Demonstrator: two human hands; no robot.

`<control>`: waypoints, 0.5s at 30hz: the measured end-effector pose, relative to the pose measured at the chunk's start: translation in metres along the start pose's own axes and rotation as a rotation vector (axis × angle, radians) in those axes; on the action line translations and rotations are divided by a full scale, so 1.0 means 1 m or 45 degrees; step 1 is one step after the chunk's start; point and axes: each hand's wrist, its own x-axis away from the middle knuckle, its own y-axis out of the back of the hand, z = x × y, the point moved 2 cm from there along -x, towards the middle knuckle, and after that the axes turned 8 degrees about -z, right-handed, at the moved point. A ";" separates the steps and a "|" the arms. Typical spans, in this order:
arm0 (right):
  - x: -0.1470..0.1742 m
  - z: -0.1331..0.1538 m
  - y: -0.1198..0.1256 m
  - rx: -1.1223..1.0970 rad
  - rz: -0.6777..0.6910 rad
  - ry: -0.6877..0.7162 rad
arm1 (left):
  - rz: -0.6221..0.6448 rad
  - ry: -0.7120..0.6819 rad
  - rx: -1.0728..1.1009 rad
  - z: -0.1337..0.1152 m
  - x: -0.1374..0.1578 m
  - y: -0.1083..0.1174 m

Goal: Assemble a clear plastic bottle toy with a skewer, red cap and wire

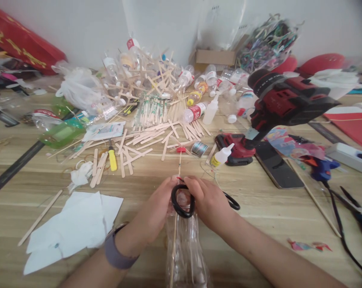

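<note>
A clear plastic bottle (190, 250) lies in front of me with its neck pointing away. A thin wooden stick (180, 165) runs along it and sticks out past the neck, with a red bottle cap (181, 149) at its far end. My left hand (157, 210) is closed around the bottle's neck end from the left. From the right, my right hand (212, 202) is closed on black-handled scissors (185, 215), one handle loop lying over the bottle and the other showing behind the hand. The scissors' blades are mostly hidden by my fingers.
Beyond my hands lie a spool of thread (199, 149), a small glue bottle (222, 155) and many craft sticks (147, 138). A red power drill (285, 100) and a phone (279, 165) are right; white paper (73, 228) and a yellow screwdriver (113, 159) are left. Several plastic bottles fill the back.
</note>
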 end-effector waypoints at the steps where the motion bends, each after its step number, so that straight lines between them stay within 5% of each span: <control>1: 0.000 0.000 0.000 -0.008 0.002 -0.005 | 0.006 0.008 -0.010 0.000 0.000 0.000; 7: 0.000 -0.002 0.000 -0.031 0.079 -0.029 | 0.073 0.006 -0.101 -0.003 0.000 0.000; 15: -0.016 -0.006 0.007 -0.009 0.463 -0.030 | 0.060 -0.260 -0.437 -0.001 -0.001 0.015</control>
